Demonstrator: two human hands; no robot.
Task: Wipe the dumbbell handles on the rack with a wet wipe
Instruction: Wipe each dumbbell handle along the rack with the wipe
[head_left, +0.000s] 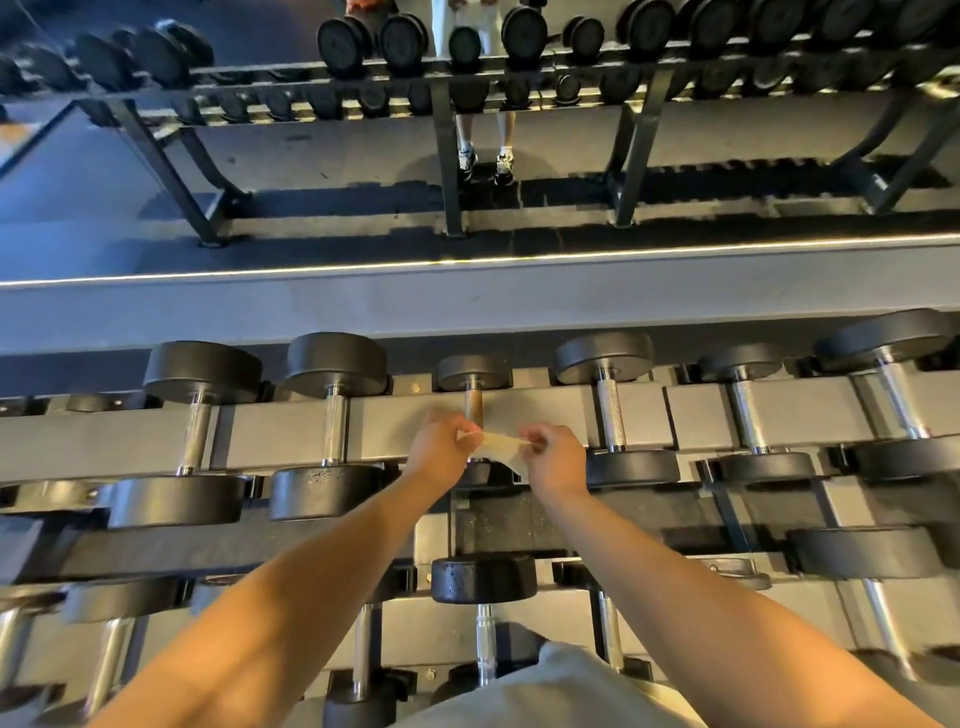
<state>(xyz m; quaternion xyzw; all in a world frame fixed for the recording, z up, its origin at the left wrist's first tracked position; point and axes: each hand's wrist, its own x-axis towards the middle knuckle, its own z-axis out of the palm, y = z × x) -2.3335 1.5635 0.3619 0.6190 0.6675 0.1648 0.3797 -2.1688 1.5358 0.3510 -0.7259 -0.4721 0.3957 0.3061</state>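
Note:
A pale wet wipe (500, 448) is stretched between my two hands above the upper tier of the dumbbell rack (291, 431). My left hand (441, 447) pinches its left edge and my right hand (553, 457) pinches its right edge. Just beyond the wipe lies a small dumbbell with a brownish handle (473, 404); its near head is hidden behind my hands. Chrome-handled dumbbells lie on both sides, one to the left (334, 428) and one to the right (611, 415).
A lower tier holds more dumbbells, one directly below my hands (484, 579). A mirror above a grey ledge (467, 306) reflects the rack and a person's legs (485, 156). My pale shorts (561, 691) show at the bottom.

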